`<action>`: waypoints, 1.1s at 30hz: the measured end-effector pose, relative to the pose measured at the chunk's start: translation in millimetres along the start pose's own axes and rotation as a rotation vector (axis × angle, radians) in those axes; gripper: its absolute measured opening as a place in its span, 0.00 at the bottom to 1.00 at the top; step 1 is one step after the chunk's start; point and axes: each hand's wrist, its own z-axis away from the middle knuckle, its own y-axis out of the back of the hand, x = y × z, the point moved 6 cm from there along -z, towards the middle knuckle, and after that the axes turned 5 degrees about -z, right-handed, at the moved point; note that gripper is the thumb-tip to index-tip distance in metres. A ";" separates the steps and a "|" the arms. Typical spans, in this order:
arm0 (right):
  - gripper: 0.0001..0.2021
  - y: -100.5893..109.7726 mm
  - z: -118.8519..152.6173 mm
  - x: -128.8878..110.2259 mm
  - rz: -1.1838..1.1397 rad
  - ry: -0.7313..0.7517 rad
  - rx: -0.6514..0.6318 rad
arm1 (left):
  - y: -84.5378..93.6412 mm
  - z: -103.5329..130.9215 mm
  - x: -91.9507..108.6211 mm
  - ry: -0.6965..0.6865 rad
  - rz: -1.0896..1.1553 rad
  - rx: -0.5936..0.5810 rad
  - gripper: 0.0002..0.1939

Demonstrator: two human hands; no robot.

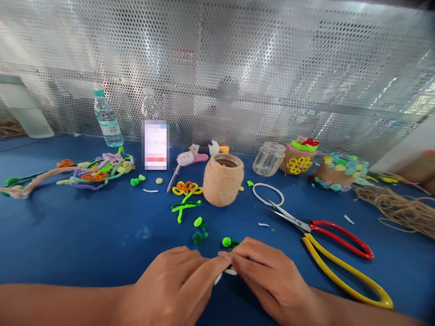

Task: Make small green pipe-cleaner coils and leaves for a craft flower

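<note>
Both hands meet at the front of the blue table, fingertips pinched together. My left hand (173, 280) is closed, its thumb and index finger pressed against the fingers of my right hand (272, 271), also closed. Small white strips (231, 272) poke out below the fingertips; the piece between the fingers is mostly hidden. A bright green pompom (226, 242) and a dark green fuzzy piece (234, 246) lie just beyond the fingertips. More green fuzzy bits (198, 222) are scattered before a twine-wrapped jar (223, 181). Left of it lies a yellow-orange pipe-cleaner flower (186, 188) with a green stem.
Scissors (301, 225) with red and yellow handles lie open at right, beside a white ring (268, 194). Behind stand a glass jar (269, 159), decorated jars (299, 158), a phone (155, 145) and a water bottle (108, 120). Pipe cleaners (98, 172) and twine (397, 203) lie at the sides.
</note>
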 end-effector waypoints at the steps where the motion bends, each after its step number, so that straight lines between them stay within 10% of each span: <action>1: 0.10 -0.1 0.1 -0.4 -0.002 0.010 0.001 | 0.6 -0.2 1.2 -0.015 0.004 0.003 0.13; 22: 0.04 4.1 1.7 4.0 0.026 -0.045 0.132 | -5.7 -4.5 -12.7 0.112 0.161 -0.021 0.11; 33: 0.12 -1.8 -0.9 -0.8 -0.065 0.044 -0.055 | -4.7 -5.3 -16.9 0.141 0.206 -0.052 0.15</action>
